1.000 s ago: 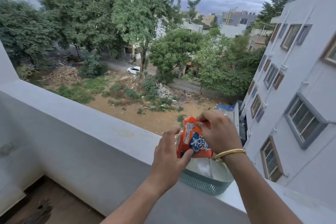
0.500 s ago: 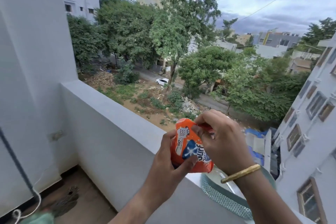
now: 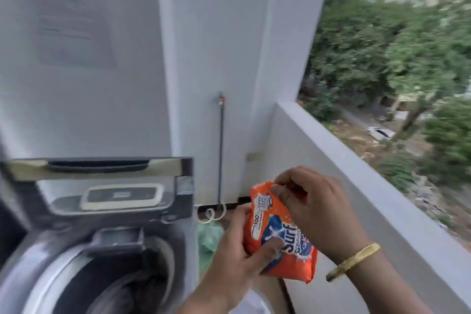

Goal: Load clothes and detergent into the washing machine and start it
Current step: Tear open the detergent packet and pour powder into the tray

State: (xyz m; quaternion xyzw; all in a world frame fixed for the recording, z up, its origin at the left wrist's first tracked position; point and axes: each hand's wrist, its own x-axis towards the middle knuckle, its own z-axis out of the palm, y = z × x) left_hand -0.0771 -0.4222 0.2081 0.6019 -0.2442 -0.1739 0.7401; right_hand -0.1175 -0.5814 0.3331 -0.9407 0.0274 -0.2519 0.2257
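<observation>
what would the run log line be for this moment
phase: opening detergent | left hand: holds detergent packet | right hand: pinches packet top | washing machine: lid up, clothes inside | detergent: not yet poured

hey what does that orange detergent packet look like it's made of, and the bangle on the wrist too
Detergent packet: looks like thin glossy plastic film, since it is printed, creased and dented where both hands grip it. Bangle: appears to be gold-coloured metal with a ribbed or textured surface and a dull shine; whether it is real gold or plated cannot be told.
</observation>
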